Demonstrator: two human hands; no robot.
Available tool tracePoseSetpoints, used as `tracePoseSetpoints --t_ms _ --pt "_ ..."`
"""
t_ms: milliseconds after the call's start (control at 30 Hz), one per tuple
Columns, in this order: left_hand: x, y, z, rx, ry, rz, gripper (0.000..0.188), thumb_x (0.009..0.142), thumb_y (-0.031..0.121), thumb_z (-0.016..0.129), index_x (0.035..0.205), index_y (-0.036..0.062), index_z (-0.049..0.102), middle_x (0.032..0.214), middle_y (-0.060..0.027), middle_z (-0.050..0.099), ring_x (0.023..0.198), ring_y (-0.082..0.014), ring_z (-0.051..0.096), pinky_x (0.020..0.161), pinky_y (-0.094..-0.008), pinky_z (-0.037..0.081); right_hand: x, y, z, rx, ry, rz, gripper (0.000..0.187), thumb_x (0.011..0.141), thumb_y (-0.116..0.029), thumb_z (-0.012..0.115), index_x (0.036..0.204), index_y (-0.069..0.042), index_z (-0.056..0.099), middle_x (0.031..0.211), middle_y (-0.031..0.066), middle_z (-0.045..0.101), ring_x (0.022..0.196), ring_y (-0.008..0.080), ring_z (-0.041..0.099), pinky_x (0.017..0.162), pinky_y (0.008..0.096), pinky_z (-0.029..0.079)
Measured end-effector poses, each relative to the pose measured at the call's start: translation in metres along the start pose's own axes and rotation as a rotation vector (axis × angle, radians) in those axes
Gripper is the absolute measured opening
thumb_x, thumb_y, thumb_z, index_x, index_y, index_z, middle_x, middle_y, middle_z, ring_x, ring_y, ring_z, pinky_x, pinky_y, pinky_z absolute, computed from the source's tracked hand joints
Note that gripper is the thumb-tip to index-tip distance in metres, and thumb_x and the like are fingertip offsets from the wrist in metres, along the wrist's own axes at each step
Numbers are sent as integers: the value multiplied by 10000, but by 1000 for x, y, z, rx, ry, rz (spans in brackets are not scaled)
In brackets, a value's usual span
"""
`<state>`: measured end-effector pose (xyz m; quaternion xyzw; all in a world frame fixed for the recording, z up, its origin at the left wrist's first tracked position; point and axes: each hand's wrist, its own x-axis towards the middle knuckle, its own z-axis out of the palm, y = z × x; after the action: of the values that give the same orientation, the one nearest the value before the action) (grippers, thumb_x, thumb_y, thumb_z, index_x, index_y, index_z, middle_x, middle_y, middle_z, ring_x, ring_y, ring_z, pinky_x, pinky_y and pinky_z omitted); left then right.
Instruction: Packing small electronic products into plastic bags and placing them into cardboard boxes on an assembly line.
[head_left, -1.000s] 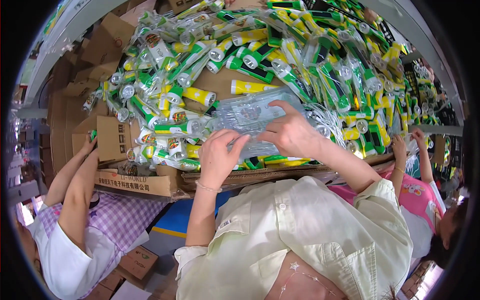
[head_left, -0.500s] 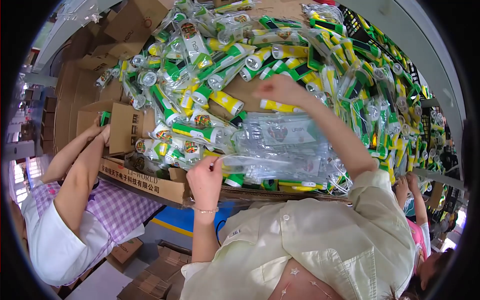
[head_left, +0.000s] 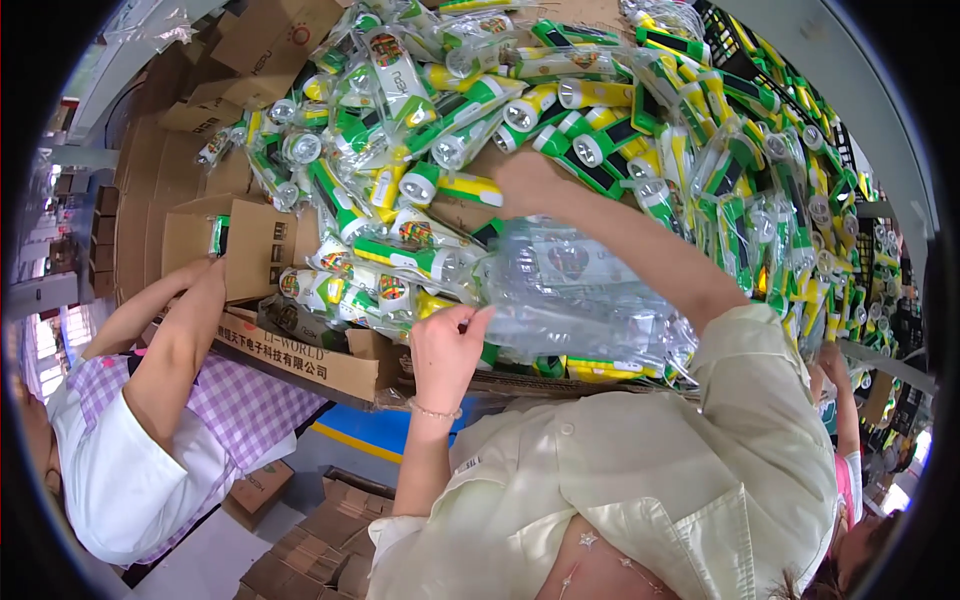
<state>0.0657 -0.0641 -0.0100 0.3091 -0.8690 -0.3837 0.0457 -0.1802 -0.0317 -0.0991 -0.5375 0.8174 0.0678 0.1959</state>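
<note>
My left hand (head_left: 443, 352) is at the near edge of the heap, thumb and forefinger pinched on the edge of a clear plastic bag (head_left: 545, 335). That bag lies over a stack of clear printed bags (head_left: 570, 258). My right hand (head_left: 530, 182) reaches across beyond the stack, its fingers closed around the tail end of a yellow and green flashlight (head_left: 470, 189). The flashlight's white-rimmed head points left. My wrist and fingers partly cover one another, so the grip itself is mostly hidden. Bagged flashlights (head_left: 400, 262) lie beside my left hand.
Loose and bagged flashlights (head_left: 600, 95) are heaped across the cardboard-lined table. On the left a co-worker's hands (head_left: 205, 272) are at an open carton (head_left: 255, 250). Another person's hand (head_left: 830, 362) shows at the right. A black crate (head_left: 735, 55) stands at the far right.
My right hand, blurred before, has moved left and down onto a flashlight. My left hand has shifted slightly right, still pinching the bag. The co-worker's hands have lowered at the carton.
</note>
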Motion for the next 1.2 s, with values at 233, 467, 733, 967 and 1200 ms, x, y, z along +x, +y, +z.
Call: tracePoseSetpoints --t_ms 233,467,733,967,1200 --pt "11 12 14 -44 -9 68 199 790 181 655 736 -10 643 570 -198 529 515 -353 519 500 -369 411 -168 17 -61 638 372 -9 355 758 -258 687 1059 -78 630 981 87 660 852 272 646 753 340 520" --pt "20 30 26 -37 -78 168 254 808 180 604 685 -41 587 540 -218 474 447 -322 457 469 -369 368 -226 -28 -10 887 692 -416 485 759 -156 670 1209 -152 493 1213 60 573 984 271 623 802 329 522" --pt "5 25 22 -163 -156 182 298 823 173 621 666 -57 516 503 -127 366 474 -184 308 444 -328 306 -225 -34 -5 573 860 -328 497 730 -182 672 1185 -161 472 1187 27 573 867 278 643 667 349 543" --pt "2 27 19 -213 -126 90 323 841 166 620 623 -52 525 466 -11 413 493 -43 355 442 -262 299 -227 -39 -8 399 763 -353 493 743 -163 667 1187 -137 452 1244 29 518 697 252 641 517 348 526" --pt "-4 23 28 -260 20 359 240 853 180 604 761 -41 609 499 -121 420 479 -103 369 468 -305 359 -237 -43 5 248 548 -138 348 787 -194 631 1079 -66 493 922 68 623 601 276 631 476 377 495"
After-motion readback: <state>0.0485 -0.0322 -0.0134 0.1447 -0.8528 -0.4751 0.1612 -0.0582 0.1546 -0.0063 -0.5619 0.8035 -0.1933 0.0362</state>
